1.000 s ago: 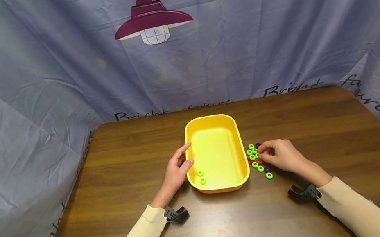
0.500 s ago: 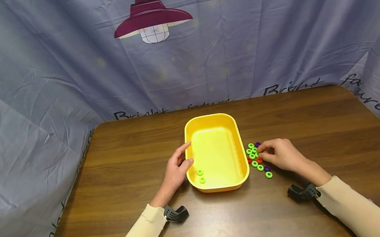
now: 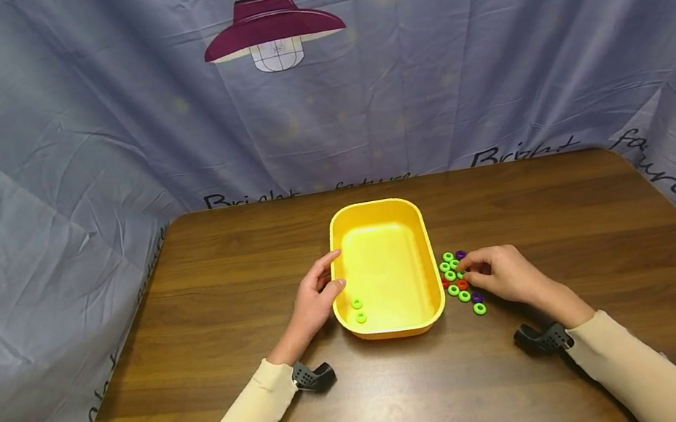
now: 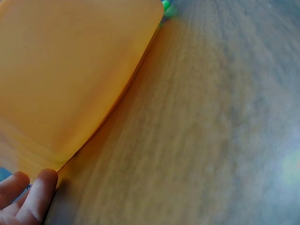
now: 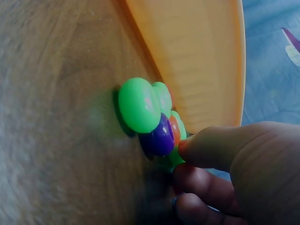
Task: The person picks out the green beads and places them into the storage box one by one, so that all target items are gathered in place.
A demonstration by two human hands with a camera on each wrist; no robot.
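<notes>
A yellow tray (image 3: 373,205) stands in the middle of the wooden table (image 3: 578,217), with two green rings (image 3: 358,309) in its near left corner. My left hand (image 3: 326,283) rests against the tray's left wall, fingers relaxed; its fingertips (image 4: 40,192) show beside the tray (image 4: 70,70) in the left wrist view. Just right of the tray lies a small pile of green, orange and purple rings (image 3: 452,274). My right hand (image 3: 473,269) is curled over that pile and pinches a green ring at its edge. The right wrist view shows the rings (image 5: 140,105) close up, beside the tray wall (image 5: 201,61).
A grey-blue curtain printed with lamps (image 3: 272,29) hangs behind and to both sides of the table. Black wrist mounts (image 3: 313,376) sit on both cream sleeves. Bare wood stretches left of the tray and along the near edge.
Both hands stay where they were, the left at the tray and the right on the ring pile. Only the head view has shifted slightly.
</notes>
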